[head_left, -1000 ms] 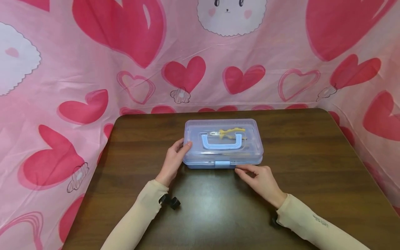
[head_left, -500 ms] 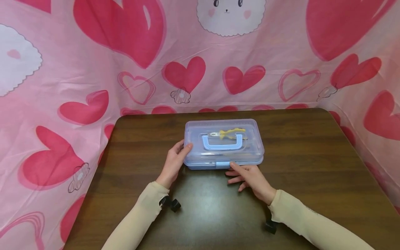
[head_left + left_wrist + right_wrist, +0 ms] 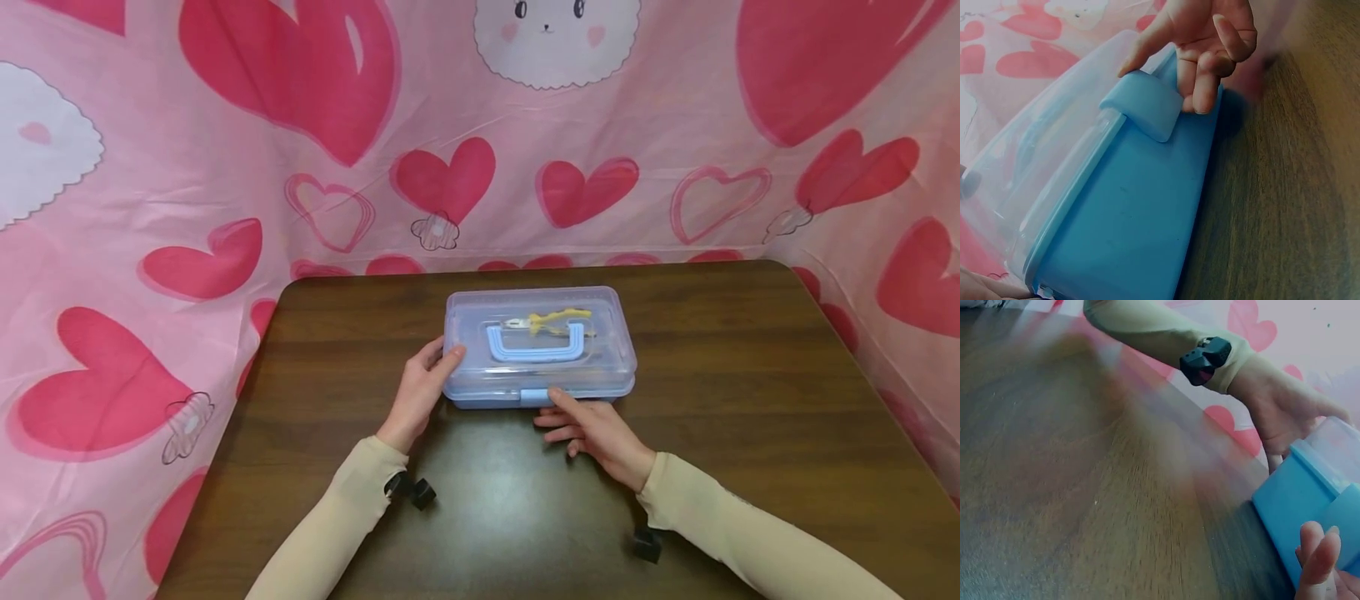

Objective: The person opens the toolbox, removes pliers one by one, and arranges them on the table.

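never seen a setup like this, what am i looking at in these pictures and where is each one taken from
There is no machine here: a person works with two bare hands and wears three cameras. The head view looks forward and down; the two close-ups come from the left wrist camera and right wrist camera.

On the brown table sits a blue plastic box with its lid down on it. Pliers with yellow grips show through the lid, near a light blue handle.

The left hand grips the box's left end. The right hand pinches the front latch, its thumb on the latch's top.
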